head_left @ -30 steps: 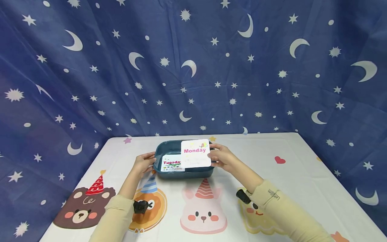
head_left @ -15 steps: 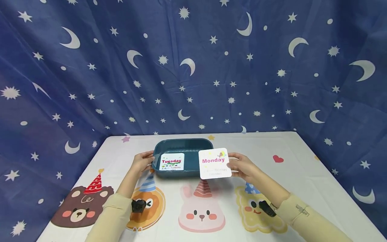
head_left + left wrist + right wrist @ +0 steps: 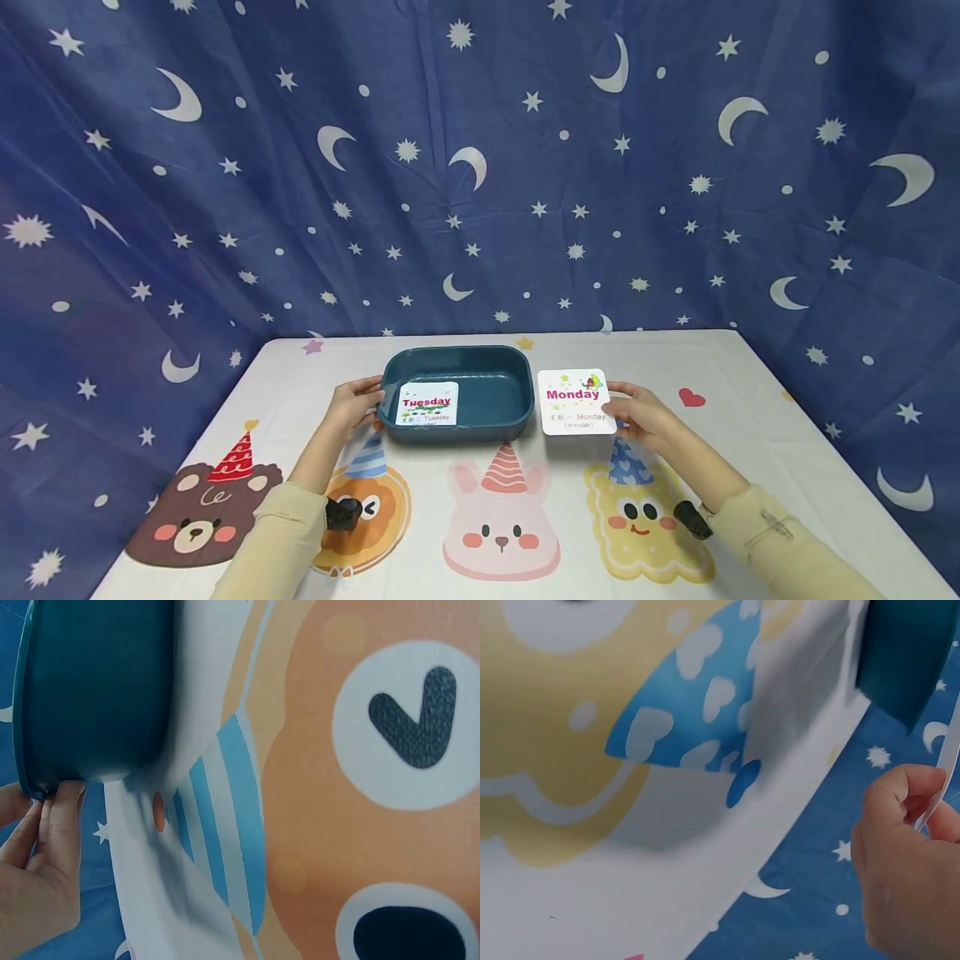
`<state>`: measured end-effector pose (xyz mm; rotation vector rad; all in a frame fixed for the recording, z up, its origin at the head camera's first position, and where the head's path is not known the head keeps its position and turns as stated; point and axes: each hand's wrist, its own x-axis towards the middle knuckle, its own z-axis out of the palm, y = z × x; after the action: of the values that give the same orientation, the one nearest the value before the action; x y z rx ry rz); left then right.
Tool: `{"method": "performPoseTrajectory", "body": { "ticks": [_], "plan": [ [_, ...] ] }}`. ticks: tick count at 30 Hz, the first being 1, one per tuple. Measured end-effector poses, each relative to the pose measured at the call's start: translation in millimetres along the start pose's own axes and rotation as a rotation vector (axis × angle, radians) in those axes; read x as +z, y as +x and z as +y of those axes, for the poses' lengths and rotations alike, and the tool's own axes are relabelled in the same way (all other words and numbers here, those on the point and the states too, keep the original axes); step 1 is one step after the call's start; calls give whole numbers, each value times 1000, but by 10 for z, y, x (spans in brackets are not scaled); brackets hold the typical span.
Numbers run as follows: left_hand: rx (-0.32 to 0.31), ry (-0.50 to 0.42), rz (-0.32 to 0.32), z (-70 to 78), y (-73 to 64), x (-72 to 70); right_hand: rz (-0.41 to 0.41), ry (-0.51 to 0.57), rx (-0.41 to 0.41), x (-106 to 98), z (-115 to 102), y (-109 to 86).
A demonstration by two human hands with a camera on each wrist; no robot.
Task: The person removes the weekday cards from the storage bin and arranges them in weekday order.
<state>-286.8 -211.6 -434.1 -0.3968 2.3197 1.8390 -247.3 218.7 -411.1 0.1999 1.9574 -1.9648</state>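
A dark teal rectangular basin (image 3: 491,400) stands toward the back of the table. My left hand (image 3: 352,403) grips its left rim; in the left wrist view the fingers (image 3: 64,825) and thumb pinch the basin's edge (image 3: 97,690). Inside, on the left, lies a white card (image 3: 427,404) printed "Tuesday". Just right of the basin, my right hand (image 3: 637,410) pinches the right edge of a square white "Monday" card (image 3: 576,402), held face up above the table. From the right wrist view the card (image 3: 946,761) shows edge-on between thumb and fingers.
The white tablecloth (image 3: 750,417) carries printed figures: a bear (image 3: 198,525), a round orange face (image 3: 375,517), a pink rabbit (image 3: 501,525) and a yellow biscuit (image 3: 645,533). A blue curtain (image 3: 480,208) with moons and stars hangs behind the table.
My right hand has carried the Monday card rightward from above the basin to beside it. The Tuesday card is now fully uncovered. My left hand has kept its grip on the rim.
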Motion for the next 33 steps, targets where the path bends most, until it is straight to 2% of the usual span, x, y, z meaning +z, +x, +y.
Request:
{"method": "performPoseTrajectory", "body": {
  "ticks": [5, 9, 20, 27, 30, 33],
  "plan": [
    [-1, 0, 12, 4, -11, -4, 53, 4, 6, -77, 13, 211],
    [3, 4, 14, 21, -8, 5, 142, -30, 50, -28, -4, 363],
    [-10, -5, 15, 7, -16, 14, 298, -73, 123, 33, 63, 834],
    [-18, -9, 10, -29, -22, 30, 309, -128, 94, 92, 108, 995],
    [-20, -9, 4, -19, -17, 26, 357, -179, 67, 100, 129, 1072],
    [-6, -13, 1, 6, -4, 13, 429, -300, 20, 129, 132, 1157]
  ]
}}
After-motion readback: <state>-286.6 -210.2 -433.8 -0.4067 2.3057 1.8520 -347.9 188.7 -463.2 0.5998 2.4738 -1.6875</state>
